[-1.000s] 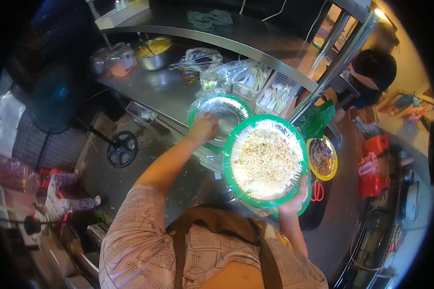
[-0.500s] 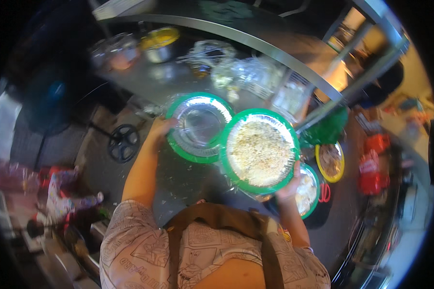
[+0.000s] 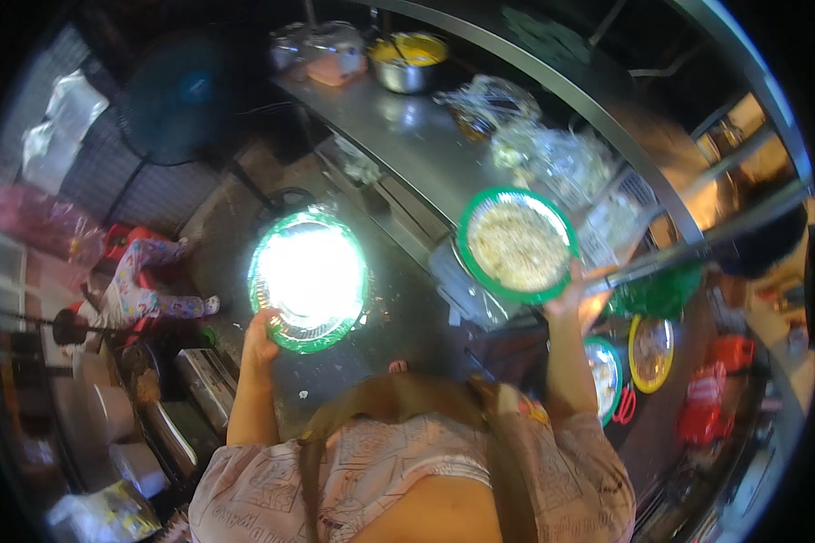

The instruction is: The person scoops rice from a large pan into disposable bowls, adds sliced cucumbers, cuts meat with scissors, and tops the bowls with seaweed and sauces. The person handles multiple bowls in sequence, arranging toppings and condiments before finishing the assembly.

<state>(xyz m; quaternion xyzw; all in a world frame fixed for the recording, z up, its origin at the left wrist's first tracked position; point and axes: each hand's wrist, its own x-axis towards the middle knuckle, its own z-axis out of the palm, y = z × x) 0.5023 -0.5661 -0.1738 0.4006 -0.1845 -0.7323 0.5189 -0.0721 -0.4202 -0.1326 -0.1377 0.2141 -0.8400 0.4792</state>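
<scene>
My left hand (image 3: 263,337) is closed on the near rim of a round green basket (image 3: 308,346). Strong glare whitens its inside, where a shiny clear lining shows. Farther right, my right hand (image 3: 566,291) grips the right rim of another green basket (image 3: 516,294), which holds pale, finely chopped or grainy food (image 3: 519,242). That basket is over the front edge of the steel counter (image 3: 371,122). The two baskets are well apart, and the fingers under their rims are partly hidden.
On the counter are a steel pot (image 3: 408,76) with yellow contents, a clear container (image 3: 335,54) and plastic bags (image 3: 552,158). To my right are a yellow basket (image 3: 636,371), red scissors (image 3: 624,405) and red bags (image 3: 706,407). A person's patterned trouser leg (image 3: 145,281) shows at left.
My hands have spread apart. The left basket has moved left and nearer me; the filled one has shifted right and away, toward the counter. The whole view has also turned leftward.
</scene>
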